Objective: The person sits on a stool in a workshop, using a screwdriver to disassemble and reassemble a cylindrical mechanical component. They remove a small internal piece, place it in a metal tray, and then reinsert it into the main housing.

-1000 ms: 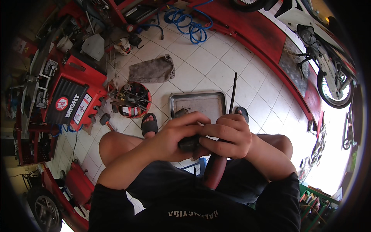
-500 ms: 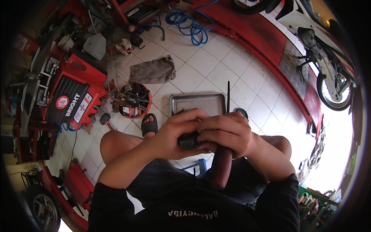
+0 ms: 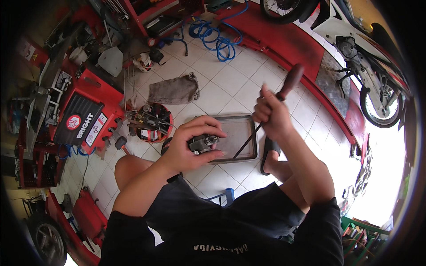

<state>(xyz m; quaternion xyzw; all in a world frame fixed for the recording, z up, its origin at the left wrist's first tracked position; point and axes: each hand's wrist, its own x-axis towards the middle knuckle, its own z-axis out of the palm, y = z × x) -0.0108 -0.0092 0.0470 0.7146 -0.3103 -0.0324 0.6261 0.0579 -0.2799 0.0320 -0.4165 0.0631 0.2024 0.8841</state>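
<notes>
My left hand [image 3: 188, 146] is wrapped round a dark metal mechanical part [image 3: 203, 143], blocky with a rounded, shinier end facing right. Its exact kind does not show. To the right, my right hand [image 3: 271, 113] grips a long screwdriver near where the shaft meets its dark red handle [image 3: 292, 82]. The handle points up and away, and the thin black shaft [image 3: 246, 142] slants down and left, its tip apart from the metal part. Beneath both hands lies a shallow metal tray [image 3: 242, 160] on the floor, partly hidden by my left hand.
A round red tub [image 3: 170, 128] of tools stands left of the tray, with a mallet [image 3: 120, 142] nearby. Farther off lie a grey cloth [image 3: 174, 90] and a coiled blue hose [image 3: 208, 33]. A red ramp [image 3: 284, 40] with a motorcycle [image 3: 370, 71] stands at right, a red machine [image 3: 84, 113] at left.
My hands, together before, are now apart. My right hand has moved away and turned the screwdriver over, handle up and shaft down. My left hand keeps the metal part, slightly lower and to the left.
</notes>
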